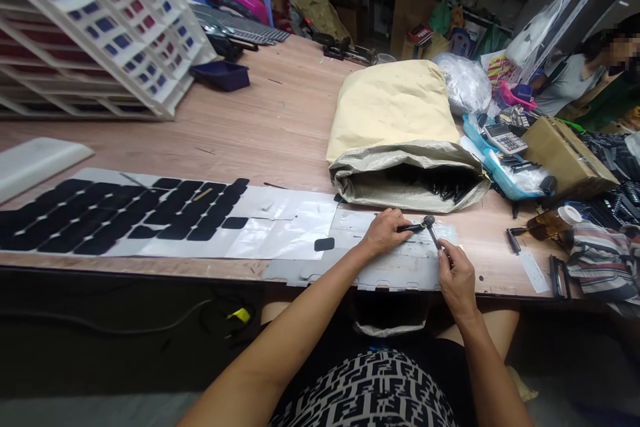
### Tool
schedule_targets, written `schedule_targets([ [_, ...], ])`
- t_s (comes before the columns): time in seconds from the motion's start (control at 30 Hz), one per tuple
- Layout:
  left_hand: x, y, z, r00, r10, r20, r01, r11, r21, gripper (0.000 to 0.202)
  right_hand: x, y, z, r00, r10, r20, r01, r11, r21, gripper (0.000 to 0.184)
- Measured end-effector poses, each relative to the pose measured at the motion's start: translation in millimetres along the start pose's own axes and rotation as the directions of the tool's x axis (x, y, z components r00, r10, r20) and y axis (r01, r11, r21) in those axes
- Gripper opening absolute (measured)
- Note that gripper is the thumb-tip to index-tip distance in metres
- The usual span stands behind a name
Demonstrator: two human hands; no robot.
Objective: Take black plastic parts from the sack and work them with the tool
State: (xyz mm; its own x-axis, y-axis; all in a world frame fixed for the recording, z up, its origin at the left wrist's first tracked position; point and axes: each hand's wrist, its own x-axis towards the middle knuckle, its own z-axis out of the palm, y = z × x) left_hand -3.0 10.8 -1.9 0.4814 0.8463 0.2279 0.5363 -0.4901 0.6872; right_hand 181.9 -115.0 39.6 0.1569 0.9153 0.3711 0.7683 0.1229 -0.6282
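One patterned top [370, 390] faces the counter's [250, 120] front edge; near that edge the left hand [384, 232] has fingers closed round one black piece [411, 228], the right hand [457, 273] has fingers closed on one metal rod [434, 236], ends meeting; one sack [395, 107] lies just beyond

Holding black piece [413, 228] in left hand [384, 232] and slim metallic tool [435, 237] in right hand [458, 277], in front of cream sack [395, 103], with black patches [123, 213] on white sheet [280, 230] left of it and calculator [505, 139] right.
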Motion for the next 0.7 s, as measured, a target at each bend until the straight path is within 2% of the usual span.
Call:
schedule_targets([
  [0.1,-0.2,0.8,-0.4,1.000,0.013,0.000,-0.013,1.000,0.013,0.021,0.1,-7.0,1.1,0.999,-0.027,-0.020,0.028,0.999,0.030,0.029],
  [0.2,-0.1,1.8,-0.8,1.000,0.012,-0.006,-0.012,0.999,0.030,0.017,-2.2,-13.5,4.3,0.998,-0.051,0.022,0.050,0.998,0.038,0.028],
  [0.3,0.3,2.3,-1.3,1.000,0.007,0.000,-0.007,1.000,0.022,0.015,-2.4,-11.2,7.4,0.997,-0.037,0.069,0.036,0.999,0.014,0.029],
  [0.37,0.5,2.6,-1.8,1.000,0.005,0.002,-0.005,1.000,0.008,0.018,2.8,-4.4,7.3,0.999,-0.025,0.044,0.026,0.999,-0.021,0.029],
  [0.43,0.3,3.3,-2.3,1.000,-0.006,-0.001,0.006,1.000,0.001,0.021,13.0,5.6,6.0,1.000,-0.018,-0.019,0.016,0.995,-0.103,0.030],
  [0.53,-0.7,4.9,-2.8,1.000,-0.025,-0.010,0.024,1.000,-0.005,0.020,31.9,23.7,5.8,0.994,-0.025,-0.111,-0.011,0.951,-0.309,0.032],
  [0.7,-0.4,3.8,-1.5,1.000,-0.005,-0.028,0.005,1.000,-0.022,0.018,47.5,45.6,15.2,0.989,-0.055,-0.134,-0.030,0.828,-0.559,0.030],
])
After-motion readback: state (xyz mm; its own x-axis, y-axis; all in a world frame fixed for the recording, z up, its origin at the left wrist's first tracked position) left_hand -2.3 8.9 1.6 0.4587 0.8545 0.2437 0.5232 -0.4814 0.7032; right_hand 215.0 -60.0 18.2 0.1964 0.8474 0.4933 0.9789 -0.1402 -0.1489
